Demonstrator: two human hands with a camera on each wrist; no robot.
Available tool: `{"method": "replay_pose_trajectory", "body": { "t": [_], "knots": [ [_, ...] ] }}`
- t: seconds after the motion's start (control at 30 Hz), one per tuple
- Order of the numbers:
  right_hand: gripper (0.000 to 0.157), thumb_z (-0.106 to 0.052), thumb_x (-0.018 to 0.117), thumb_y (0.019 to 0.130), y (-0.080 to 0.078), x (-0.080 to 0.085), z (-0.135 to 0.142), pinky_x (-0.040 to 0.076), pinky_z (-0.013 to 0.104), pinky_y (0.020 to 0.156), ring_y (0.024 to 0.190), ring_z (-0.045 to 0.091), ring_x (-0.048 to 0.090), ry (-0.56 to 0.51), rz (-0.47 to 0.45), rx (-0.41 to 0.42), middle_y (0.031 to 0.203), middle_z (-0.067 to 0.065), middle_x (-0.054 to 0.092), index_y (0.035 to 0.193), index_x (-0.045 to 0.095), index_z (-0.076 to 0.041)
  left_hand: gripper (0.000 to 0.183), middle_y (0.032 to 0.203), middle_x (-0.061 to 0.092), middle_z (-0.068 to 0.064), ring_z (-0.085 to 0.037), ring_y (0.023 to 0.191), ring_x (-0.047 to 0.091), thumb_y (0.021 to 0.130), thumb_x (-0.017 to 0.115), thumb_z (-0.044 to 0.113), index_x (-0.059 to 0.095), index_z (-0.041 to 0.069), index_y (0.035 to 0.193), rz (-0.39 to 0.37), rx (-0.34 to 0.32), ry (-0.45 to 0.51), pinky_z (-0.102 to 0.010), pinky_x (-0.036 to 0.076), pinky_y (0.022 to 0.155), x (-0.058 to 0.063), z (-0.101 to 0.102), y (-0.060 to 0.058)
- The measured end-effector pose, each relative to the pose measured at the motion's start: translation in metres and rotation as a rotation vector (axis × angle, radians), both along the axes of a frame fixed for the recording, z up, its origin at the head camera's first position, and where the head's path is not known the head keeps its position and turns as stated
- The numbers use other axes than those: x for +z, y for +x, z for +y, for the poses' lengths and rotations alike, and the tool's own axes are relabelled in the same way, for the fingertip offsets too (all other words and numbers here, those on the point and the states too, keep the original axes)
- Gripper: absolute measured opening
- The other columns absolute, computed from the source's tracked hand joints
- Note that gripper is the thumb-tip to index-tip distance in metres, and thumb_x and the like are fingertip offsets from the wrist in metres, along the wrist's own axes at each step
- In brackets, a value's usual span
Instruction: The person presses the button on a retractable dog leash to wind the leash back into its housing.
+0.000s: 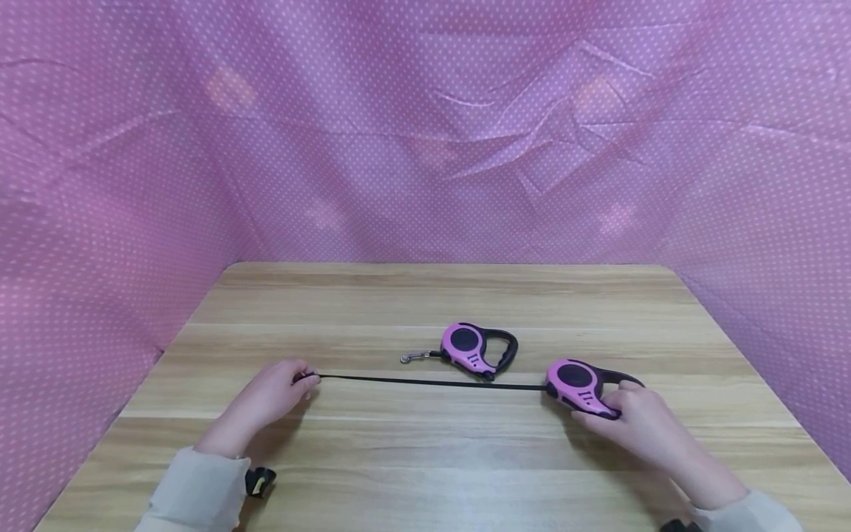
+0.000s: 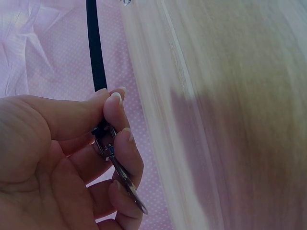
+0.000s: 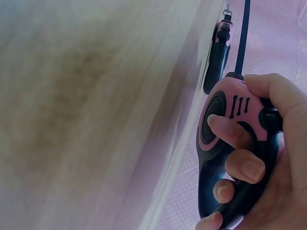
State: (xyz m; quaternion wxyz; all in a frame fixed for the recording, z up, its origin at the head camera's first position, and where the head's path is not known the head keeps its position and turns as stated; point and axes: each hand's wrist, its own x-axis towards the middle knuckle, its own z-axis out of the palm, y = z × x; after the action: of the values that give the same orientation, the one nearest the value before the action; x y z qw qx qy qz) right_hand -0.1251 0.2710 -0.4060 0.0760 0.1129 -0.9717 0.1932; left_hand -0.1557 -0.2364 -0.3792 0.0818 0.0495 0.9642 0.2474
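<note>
My right hand (image 1: 631, 417) grips the black handle of a pink and black retractable dog leash (image 1: 573, 375), its fingers through the handle loop in the right wrist view. From the case a black strap (image 1: 432, 382) runs taut across to the left. At its far end my left hand (image 1: 279, 391) pinches the strap between thumb and forefinger. The metal snap hook (image 2: 125, 182) lies along the other fingers in the left wrist view. A second, matching leash (image 1: 464, 340) lies behind the strap, its metal hook (image 1: 415, 357) pointing left.
Both hands are over a light wood-grain table (image 1: 425, 458). A pink dotted cloth (image 1: 425, 148) hangs at the back and both sides. A black wrist device (image 1: 260, 482) sits by the left sleeve.
</note>
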Motion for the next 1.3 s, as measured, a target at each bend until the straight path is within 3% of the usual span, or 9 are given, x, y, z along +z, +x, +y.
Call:
{"method": "replay_pose_trajectory", "body": {
  "t": [0.83,1.3],
  "knots": [
    [0.044,-0.044,0.08,0.079,-0.003,0.001,-0.008,0.031,0.023,0.053,0.06,0.01,0.037,-0.001,-0.044,0.02,0.07,-0.002,0.044,0.058,0.05,-0.019,0.021,0.071,0.052,0.0,-0.016,0.065,0.044,0.102,0.054,0.021,0.059,0.009,0.085,-0.025,-0.02,0.004,-0.031,0.035,0.061,0.006,0.007,-0.001],
    [0.043,-0.044,0.08,0.079,-0.004,0.003,-0.014,0.031,0.022,0.053,0.06,0.01,0.037,0.007,-0.041,0.038,0.071,-0.002,0.044,0.058,0.051,-0.019,0.021,0.071,0.053,0.001,-0.015,0.067,0.045,0.101,0.055,0.022,0.06,0.01,0.085,-0.006,-0.05,0.002,-0.032,0.036,0.063,0.003,0.007,-0.004]
  ]
}}
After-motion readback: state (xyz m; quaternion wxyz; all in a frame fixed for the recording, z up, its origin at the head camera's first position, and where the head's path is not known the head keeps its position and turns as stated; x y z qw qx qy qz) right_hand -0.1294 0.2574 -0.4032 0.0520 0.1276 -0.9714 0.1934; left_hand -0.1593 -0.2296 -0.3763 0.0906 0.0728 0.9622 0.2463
